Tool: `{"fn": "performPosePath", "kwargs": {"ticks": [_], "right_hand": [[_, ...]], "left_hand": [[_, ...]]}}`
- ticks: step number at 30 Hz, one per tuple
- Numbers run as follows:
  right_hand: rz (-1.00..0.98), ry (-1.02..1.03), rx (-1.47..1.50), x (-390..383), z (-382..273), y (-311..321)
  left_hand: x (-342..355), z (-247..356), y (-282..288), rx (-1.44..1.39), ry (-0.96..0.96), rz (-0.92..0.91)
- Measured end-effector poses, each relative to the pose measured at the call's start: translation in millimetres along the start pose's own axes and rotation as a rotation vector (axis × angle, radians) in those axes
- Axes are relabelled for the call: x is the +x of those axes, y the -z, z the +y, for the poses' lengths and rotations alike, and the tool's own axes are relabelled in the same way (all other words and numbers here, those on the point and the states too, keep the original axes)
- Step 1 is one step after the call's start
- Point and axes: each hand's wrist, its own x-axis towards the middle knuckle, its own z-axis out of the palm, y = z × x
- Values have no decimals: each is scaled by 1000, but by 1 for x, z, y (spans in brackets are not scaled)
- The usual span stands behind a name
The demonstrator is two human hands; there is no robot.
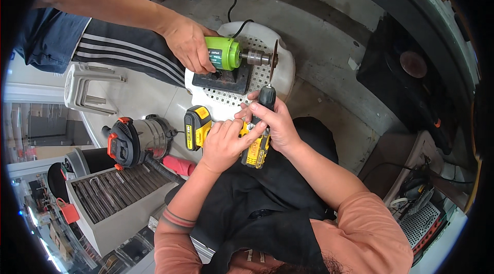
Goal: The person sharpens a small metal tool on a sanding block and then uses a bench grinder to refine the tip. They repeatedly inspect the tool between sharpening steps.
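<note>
A yellow and black cordless drill [254, 153] lies across my two hands, its black chuck [266, 97] pointing away from me. My left hand [222, 142] is wrapped round its handle, beside the battery pack [196, 127]. My right hand [281, 125] grips it near the chuck. From the chuck a thin bit [269, 84] reaches toward the lower edge of a brownish disc [273, 63]; whether they touch I cannot tell. That disc is mounted on a green bench grinder [222, 53] with a black base [226, 81]. Another person's hand [191, 44] presses on the grinder's left side.
A white perforated plastic stool [283, 75] bears the grinder. Its black cable [235, 3] runs off the back. At left stand a shop vacuum [157, 135], stacked white stools [85, 86] and a pale box of dark strips [98, 233]. A dark cabinet [393, 63] is at right.
</note>
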Motion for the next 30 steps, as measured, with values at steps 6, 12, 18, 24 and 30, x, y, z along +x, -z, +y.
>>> {"fn": "performPosePath", "kwargs": {"ticks": [6,12,18,24,30], "right_hand": [[-10,-1,5,1,0,2],[-5,-4,12,3,-1,0],[-4,6,9,3,0,3],[-1,-1,6,4,0,2],[6,1,8,4,0,3]], "left_hand": [[0,0,2,-53,8,-24],[-2,-1,0,-56,14,-36],[3,-2,2,-46,1,-43],[1,-3,0,-37,-6,-43],[2,-4,-3,-44,-12,-30]]}}
